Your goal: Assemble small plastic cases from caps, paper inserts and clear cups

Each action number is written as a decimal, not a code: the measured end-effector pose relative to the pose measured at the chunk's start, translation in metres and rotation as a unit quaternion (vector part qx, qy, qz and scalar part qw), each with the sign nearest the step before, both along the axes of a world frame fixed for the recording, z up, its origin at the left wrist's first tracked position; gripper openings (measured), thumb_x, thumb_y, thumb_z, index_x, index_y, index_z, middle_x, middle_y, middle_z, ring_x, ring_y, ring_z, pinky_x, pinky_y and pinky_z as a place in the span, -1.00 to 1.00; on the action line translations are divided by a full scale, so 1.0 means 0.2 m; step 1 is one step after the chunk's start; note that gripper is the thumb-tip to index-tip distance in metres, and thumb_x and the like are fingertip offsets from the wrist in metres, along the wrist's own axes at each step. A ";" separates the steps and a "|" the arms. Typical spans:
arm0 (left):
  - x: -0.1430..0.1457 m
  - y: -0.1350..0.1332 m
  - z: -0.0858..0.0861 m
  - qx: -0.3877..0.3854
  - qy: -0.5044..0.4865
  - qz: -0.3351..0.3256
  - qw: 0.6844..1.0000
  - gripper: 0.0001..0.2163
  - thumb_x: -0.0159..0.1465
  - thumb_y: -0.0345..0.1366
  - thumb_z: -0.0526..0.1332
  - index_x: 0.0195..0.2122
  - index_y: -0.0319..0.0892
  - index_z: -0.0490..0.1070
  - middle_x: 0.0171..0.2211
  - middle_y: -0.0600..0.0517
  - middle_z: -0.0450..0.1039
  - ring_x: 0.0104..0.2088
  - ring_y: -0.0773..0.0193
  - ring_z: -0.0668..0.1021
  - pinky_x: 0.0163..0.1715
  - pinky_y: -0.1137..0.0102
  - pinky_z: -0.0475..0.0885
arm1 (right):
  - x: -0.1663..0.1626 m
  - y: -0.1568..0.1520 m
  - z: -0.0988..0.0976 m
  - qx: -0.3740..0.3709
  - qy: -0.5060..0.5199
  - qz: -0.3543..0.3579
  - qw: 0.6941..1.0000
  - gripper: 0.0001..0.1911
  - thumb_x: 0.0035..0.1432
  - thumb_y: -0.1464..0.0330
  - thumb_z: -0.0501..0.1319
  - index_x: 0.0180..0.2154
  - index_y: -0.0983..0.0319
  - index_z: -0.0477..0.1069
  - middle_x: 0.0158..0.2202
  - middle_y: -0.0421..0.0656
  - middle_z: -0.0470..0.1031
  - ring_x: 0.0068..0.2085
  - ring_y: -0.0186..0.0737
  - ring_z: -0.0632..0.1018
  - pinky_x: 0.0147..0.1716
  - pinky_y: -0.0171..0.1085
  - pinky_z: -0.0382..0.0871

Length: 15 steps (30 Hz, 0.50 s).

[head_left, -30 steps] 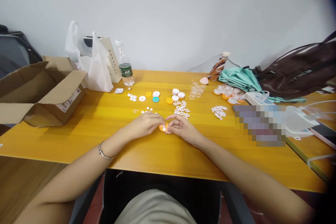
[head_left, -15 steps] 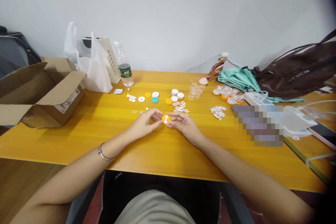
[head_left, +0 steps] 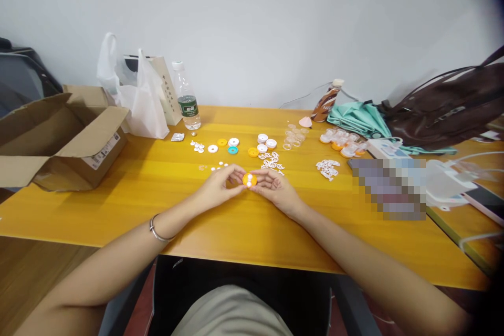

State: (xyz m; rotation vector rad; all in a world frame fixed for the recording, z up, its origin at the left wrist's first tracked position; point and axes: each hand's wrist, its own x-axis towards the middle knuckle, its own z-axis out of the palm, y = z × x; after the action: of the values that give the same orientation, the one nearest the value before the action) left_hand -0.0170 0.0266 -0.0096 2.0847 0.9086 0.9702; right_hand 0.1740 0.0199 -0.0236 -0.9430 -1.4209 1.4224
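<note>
Two-handed pinch on a small orange disc (head_left: 249, 179), viewed from above and behind the forearms. Closed in from opposite sides, left hand (head_left: 218, 189) and right hand (head_left: 278, 192), each touching the disc's rim with its tips, palms turned inward and partly curled; neither spread flat, neither holding anything else.

Disc directly ahead of the body's midline and squarely between the two hands, so equally near to both. Resting on or just clear of the yellow table (head_left: 157, 189): not discernible. Round, hence no long axis to speak of; flat face tipped up toward the camera, with two small white pieces showing at its centre, their exact seating too small to tell. Line from hand to hand running left–right, parallel to the near table edge.

Just beyond the fingers, farther from the body: scattered white cut-outs (head_left: 271, 160), with loose coloured rings (head_left: 232, 146) a little to their left, all apart from the hands. Metal bangle (head_left: 157, 231) on the left wrist. Cardboard box (head_left: 59, 136) and water bottle (head_left: 188, 98) well off to the left, toward the wall.
</note>
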 end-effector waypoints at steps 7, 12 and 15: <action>0.00 0.00 -0.01 -0.022 0.010 0.006 1.000 -0.78 0.14 -0.25 0.21 -0.22 -0.23 0.33 -0.30 -0.02 0.44 -0.33 0.35 0.48 -0.27 0.40 0.41 | 0.00 -0.01 0.03 -0.040 -0.009 0.009 0.999 -0.62 -0.19 0.37 0.36 -0.24 0.22 0.38 -0.38 -0.22 0.49 -0.37 -0.39 0.48 -0.22 -0.31 0.34; -0.02 0.05 0.00 -0.004 0.020 0.088 0.996 -0.78 0.17 -0.19 0.16 -0.24 -0.21 0.34 -0.31 -0.02 0.46 -0.31 0.31 0.50 -0.32 0.40 0.40 | 0.01 -0.01 0.04 -0.063 -0.019 0.009 0.998 -0.60 -0.22 0.37 0.36 -0.24 0.23 0.38 -0.41 -0.23 0.47 -0.38 -0.40 0.47 -0.23 -0.30 0.34; -0.02 0.13 0.04 0.048 0.073 0.120 0.989 -0.80 0.18 -0.21 0.12 -0.23 -0.20 0.35 -0.30 -0.02 0.45 -0.30 0.28 0.49 -0.34 0.40 0.39 | 0.02 -0.01 0.03 -0.062 -0.021 0.004 0.998 -0.60 -0.23 0.37 0.36 -0.25 0.22 0.38 -0.43 -0.25 0.45 -0.39 -0.40 0.47 -0.23 -0.30 0.34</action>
State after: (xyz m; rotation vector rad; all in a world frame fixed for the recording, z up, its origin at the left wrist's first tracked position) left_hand -0.0211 0.0533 -0.0013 2.1857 1.2320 1.0094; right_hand 0.1771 0.0186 -0.0172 -1.0529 -1.3804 1.5191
